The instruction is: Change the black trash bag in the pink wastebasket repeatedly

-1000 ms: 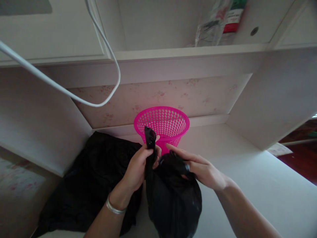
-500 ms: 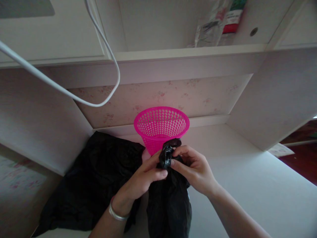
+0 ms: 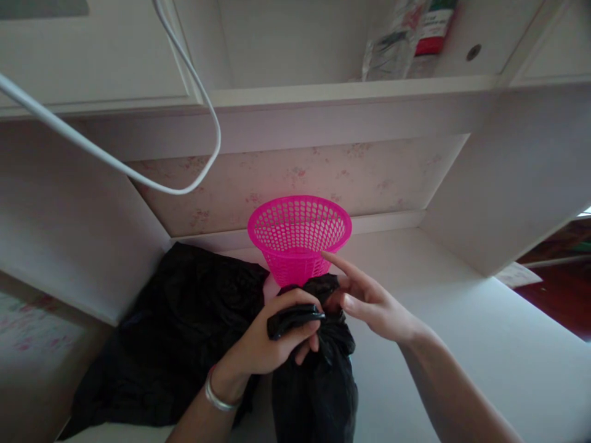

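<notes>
A black plastic bag (image 3: 314,394) hangs down in front of me, its top bunched up. My left hand (image 3: 274,338), with a silver bangle on the wrist, is closed round the bunched part, and a folded strip of the bag pokes out between thumb and index finger. Just to the right, my right hand (image 3: 376,307) has its index finger stretched out and its thumb apart; its lower fingers are beside the bag and partly hidden. Behind both hands stands a pink mesh wastebasket (image 3: 295,271), its near lower part covered by the bag and left hand.
Another black plastic bag (image 3: 175,351) lies spread at the left on the white surface (image 3: 462,320). White panels flank the recess. A white cable (image 3: 175,189) loops down at upper left. Above, a shelf (image 3: 351,92) holds a clear package (image 3: 388,55) and a red-and-white container (image 3: 431,37).
My right hand has let go of the bunched bag and moved slightly right, its index finger straightening. My left hand has closed round the bag, with a folded strip now lying across it.
</notes>
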